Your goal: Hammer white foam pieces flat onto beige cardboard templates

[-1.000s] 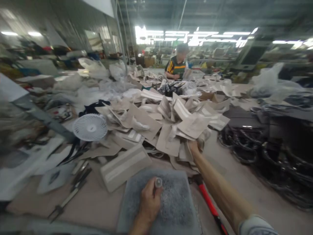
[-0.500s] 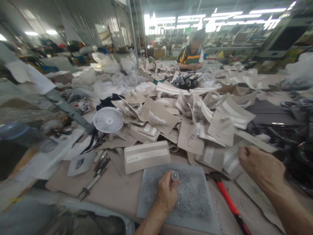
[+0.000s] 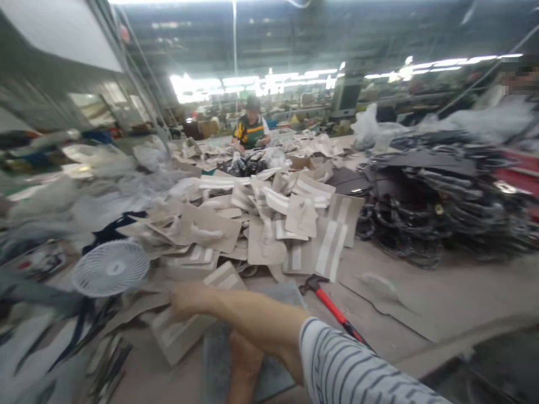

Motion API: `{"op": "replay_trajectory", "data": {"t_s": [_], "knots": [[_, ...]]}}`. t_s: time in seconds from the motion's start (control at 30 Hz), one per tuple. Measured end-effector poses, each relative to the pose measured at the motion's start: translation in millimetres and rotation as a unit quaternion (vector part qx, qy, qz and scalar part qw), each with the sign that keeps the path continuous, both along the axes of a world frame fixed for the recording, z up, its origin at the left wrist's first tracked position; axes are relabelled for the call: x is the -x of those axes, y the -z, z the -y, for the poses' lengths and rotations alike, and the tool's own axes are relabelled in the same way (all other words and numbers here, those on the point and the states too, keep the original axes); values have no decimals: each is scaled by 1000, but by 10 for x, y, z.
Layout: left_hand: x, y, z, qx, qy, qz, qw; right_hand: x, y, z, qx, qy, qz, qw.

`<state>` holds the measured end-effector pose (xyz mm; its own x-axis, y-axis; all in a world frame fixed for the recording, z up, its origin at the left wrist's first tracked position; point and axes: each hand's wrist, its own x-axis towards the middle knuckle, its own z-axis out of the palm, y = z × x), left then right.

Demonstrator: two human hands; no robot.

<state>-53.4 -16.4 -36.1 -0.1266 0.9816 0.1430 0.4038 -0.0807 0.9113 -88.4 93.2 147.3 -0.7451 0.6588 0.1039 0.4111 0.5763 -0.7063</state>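
Head view, nearest first: what at the bottom edge?

Striped grey-and-white sleeve point(image 3: 349, 370) of the right arm, crossing low from right to left, bare forearm stretched over a grey speckled work mat point(image 3: 273, 379).

And the left hand point(image 3: 243, 359)?

Tucked beneath that forearm, resting on the mat. Mostly covered and smeared by blur, so impossible to tell whether open or closed, or gripping anything.

Right hand point(image 3: 185, 300), then?

Out past the mat's left edge, lying on a beige rectangular card panel with white strips point(image 3: 181, 334). Fingers apparently bent over the panel's upper edge, but too blurred to call as gripping or merely touching.

Beside those?

Red-handled hammer with a dark head point(image 3: 332, 308), flat on the table just right of the mat, head pointing away. Round white plastic fan point(image 3: 110, 275) left of the panel, face tilted up. Dark, thin tools point(image 3: 105, 365) at lower left, smeared beyond naming.

Further back?

Loose heap of beige card pieces with white strips point(image 3: 261, 224) spreading across the middle of the table. Pile of black looped straps and dark sheets point(image 3: 442, 191) to its right, well apart from both hands. Clear plastic bags point(image 3: 126, 168) off to the left.

Farthest?

Another person in a green-and-yellow top point(image 3: 251, 132) at the table's far end, bent over the work there, under rows of bright ceiling lights.
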Motion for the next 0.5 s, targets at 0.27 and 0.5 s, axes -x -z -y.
{"op": "replay_trajectory", "data": {"t_s": [0.27,0.5], "knots": [[-84,-273,21,7,-106,-72,992,-1005,-458,165,-145,-87,-3,986],[-108,-420,32,1,-147,0,989,-2844,307,989,-184,94,-46,977]]}}
